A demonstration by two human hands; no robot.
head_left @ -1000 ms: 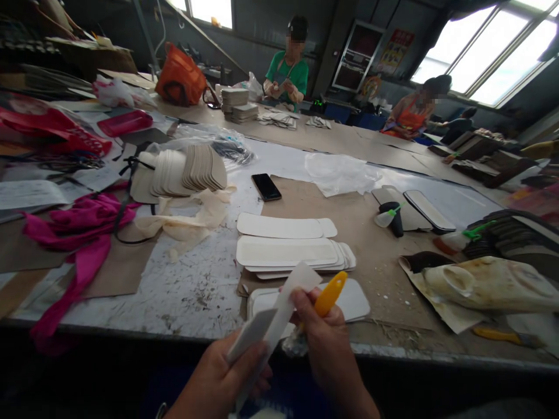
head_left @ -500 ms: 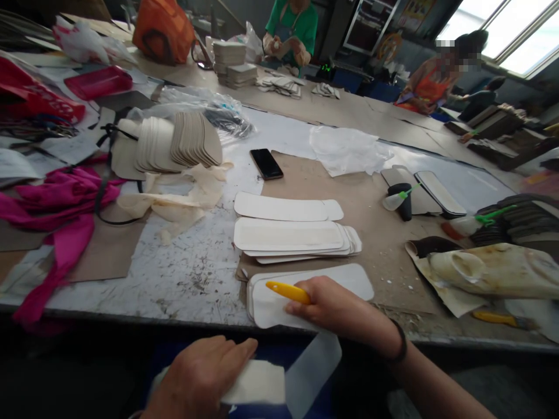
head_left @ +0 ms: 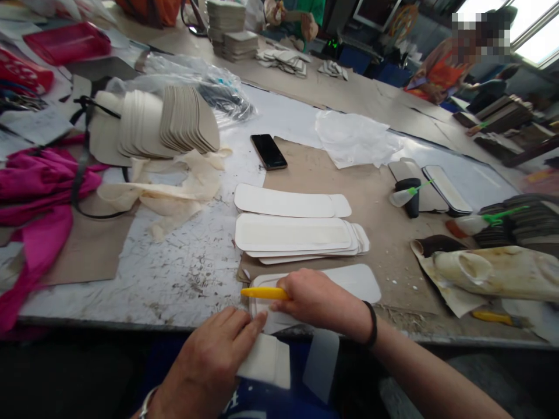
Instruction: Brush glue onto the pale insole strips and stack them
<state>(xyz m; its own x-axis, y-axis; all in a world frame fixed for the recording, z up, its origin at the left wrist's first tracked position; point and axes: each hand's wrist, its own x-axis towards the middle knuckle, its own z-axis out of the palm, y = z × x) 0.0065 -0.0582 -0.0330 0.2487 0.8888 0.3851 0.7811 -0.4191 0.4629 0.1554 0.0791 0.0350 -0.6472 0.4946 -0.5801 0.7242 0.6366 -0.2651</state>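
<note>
My right hand (head_left: 305, 297) is closed around a yellow-handled tool (head_left: 264, 293), its handle pointing left and its working end hidden. It rests over white rounded panels (head_left: 356, 282) stacked at the table's near edge. My left hand (head_left: 218, 355) grips cream strips (head_left: 267, 361) between thumb and fingers, just in front of the edge and close to the panels' left end. Below my right wrist hangs a translucent whitish strip (head_left: 322, 364); what holds its upper end is hidden. Farther back lie more white panels (head_left: 292, 233), overlapping in a pile, and another pair (head_left: 283, 201).
A phone (head_left: 268, 151) lies beyond the panels. To the left are fanned beige pieces (head_left: 187, 119), cream cloth scraps (head_left: 174, 183) and magenta fabric (head_left: 39, 180). At right sit small glue bottles (head_left: 404, 196), a stained plastic container (head_left: 493, 270) and a yellow-handled brush (head_left: 493, 317). Co-workers stand across the tables.
My left hand has moved up and right to the table edge with the cream strips. My right hand has shifted slightly left with the yellow-handled tool. The view has tilted down a little.
</note>
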